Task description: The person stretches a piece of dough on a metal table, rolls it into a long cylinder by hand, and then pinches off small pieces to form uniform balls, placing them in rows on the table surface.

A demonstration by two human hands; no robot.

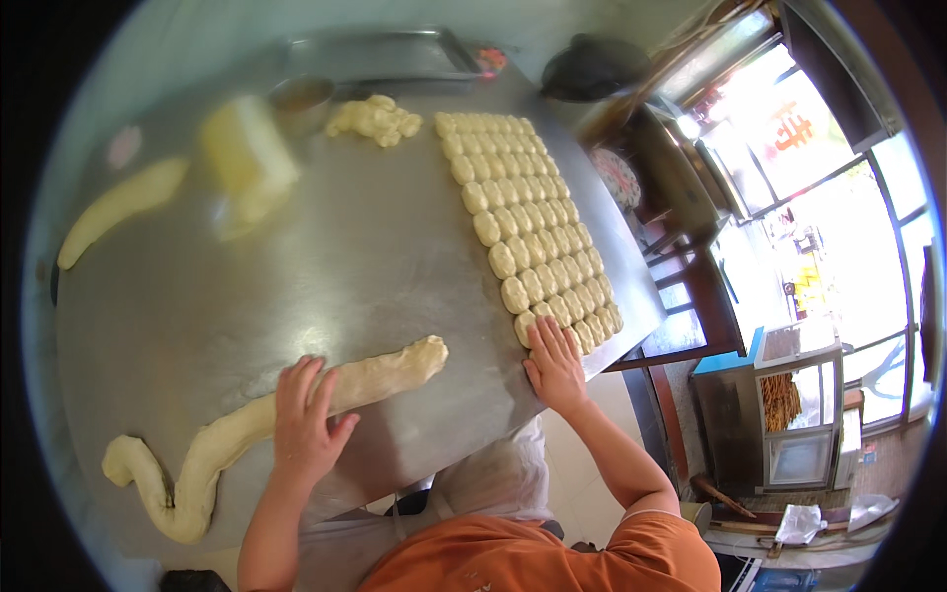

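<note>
My left hand rests on a long rope of dough, fingers apart and not closed round it. The rope lies along the near side of the metal table and bends back on itself at the left. My right hand lies with its fingers over the near end of a block of small dough pieces, set in close rows; what is under the palm is hidden. A separate dough roll lies at the far left. A lumpy heap of dough sits towards the back.
A blurred yellow and white package stands at the back left, beside a round metal container. Behind them is a metal tray. A dark pan is beyond the back right corner. A glass-fronted cabinet stands to the right.
</note>
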